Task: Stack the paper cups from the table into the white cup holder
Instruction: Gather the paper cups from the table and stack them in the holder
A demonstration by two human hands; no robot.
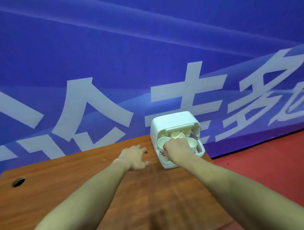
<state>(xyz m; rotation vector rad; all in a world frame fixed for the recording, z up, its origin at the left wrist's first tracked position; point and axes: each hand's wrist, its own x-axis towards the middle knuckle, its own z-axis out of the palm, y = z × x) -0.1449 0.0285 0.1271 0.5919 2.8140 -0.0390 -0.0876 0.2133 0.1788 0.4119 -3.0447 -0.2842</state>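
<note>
The paper cups (162, 143) sit mouths-up inside the white cup holder (172, 121) at the far right corner of the wooden table (152, 194); dark print on one cup is too small to read; my right hand (175, 148) curls down over them, though whether it pinches one I cannot tell; my left hand (135, 157) rests beside the holder, fingers loosely spread; behind hangs a blue banner (109, 46) with large white characters; red floor (273, 161) to the right; a round hole (18, 181) marks the table's left edge.

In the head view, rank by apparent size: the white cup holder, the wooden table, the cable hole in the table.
1. wooden table
2. white cup holder
3. cable hole
The gaps are wide enough that nearness to the camera does not change the order.
</note>
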